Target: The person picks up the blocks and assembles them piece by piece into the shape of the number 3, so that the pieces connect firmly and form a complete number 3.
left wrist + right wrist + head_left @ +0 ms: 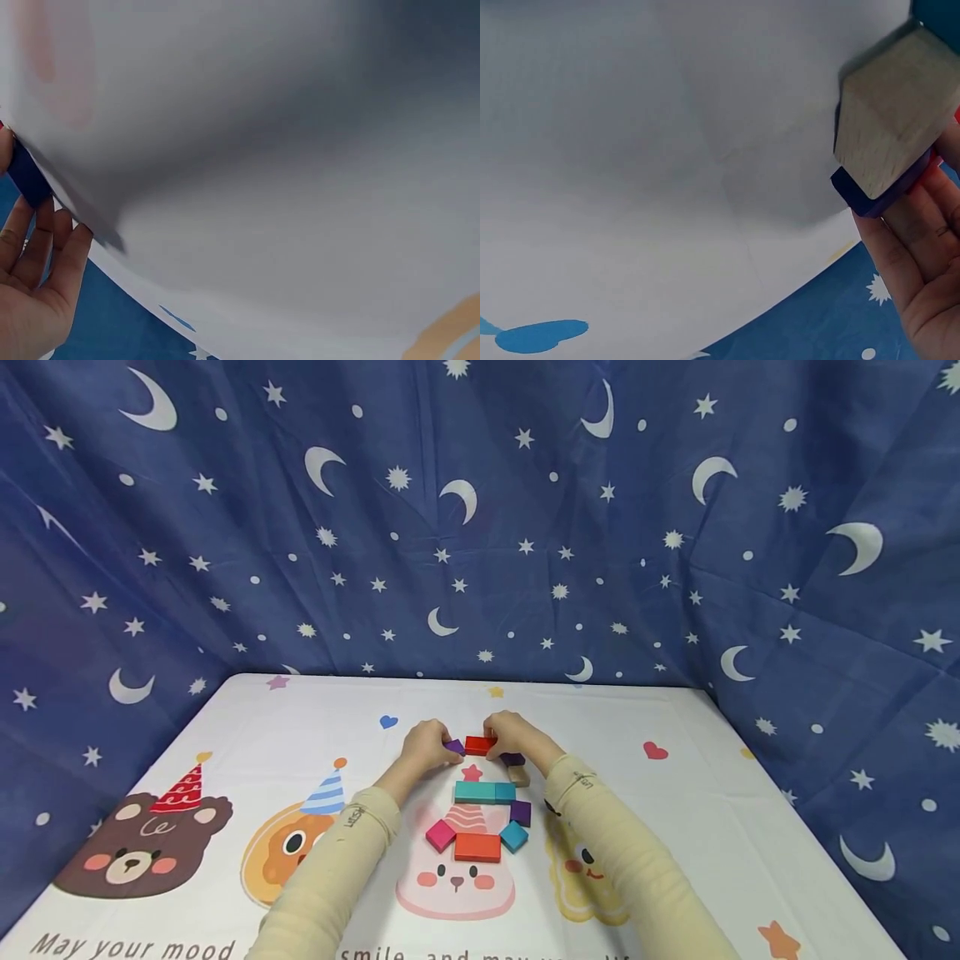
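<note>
Near the far side of the table, my left hand (426, 745) pinches a small purple block (454, 747) beside the left end of a red block (477, 745). The left wrist view shows this dark purple block (28, 176) between thumb and fingers. At the red block's other end, my right hand (517, 735) grips it with thumb in front and fingers behind. Under that hand lies another purple block (513, 759), partly covered, adjoining a plain wooden block (518, 776). In the right wrist view the wooden block (896, 105) hides part of the purple one (855, 196).
Nearer me, the curve of blocks continues: teal block (475, 792), smaller teal block (505, 792), purple block (521, 813), blue block (513, 836), red block (477, 847) and pink block (441, 836). A printed white cloth (330, 710) covers the table; a blue starry curtain (480, 568) hangs behind.
</note>
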{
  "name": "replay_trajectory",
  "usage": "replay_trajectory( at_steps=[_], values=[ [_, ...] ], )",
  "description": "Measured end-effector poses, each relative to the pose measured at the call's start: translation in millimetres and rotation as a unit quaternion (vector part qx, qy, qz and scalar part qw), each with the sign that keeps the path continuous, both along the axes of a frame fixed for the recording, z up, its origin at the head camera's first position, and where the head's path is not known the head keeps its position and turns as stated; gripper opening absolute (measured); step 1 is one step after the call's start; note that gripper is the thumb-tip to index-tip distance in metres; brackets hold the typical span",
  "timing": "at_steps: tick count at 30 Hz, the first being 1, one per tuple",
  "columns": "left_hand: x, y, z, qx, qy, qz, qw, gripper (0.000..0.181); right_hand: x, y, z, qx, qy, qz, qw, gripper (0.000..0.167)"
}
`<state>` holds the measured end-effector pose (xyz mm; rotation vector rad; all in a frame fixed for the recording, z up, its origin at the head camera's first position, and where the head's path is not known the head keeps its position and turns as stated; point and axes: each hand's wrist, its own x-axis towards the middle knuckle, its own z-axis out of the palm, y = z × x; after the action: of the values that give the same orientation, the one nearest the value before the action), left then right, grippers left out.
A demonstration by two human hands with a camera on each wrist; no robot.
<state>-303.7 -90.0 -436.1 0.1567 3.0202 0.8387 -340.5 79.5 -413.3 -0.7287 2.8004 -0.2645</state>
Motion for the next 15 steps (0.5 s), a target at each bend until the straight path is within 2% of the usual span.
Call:
replay_trajectory(
  at_steps=[8,15],
  values=[
    [1.4,0.8,-0.1,-0.001,0.011,-0.005,0.9999,0.033,0.5,1.5,-1.9,0.000,0.006,0.006,1.0000,0.024],
    [2.5,1.5,-0.6,0.001,0.012,0.003,0.9999,0.031,-0.8,2.4,-3.2,-0.009,0.002,0.002,0.9999,0.025]
  ],
)
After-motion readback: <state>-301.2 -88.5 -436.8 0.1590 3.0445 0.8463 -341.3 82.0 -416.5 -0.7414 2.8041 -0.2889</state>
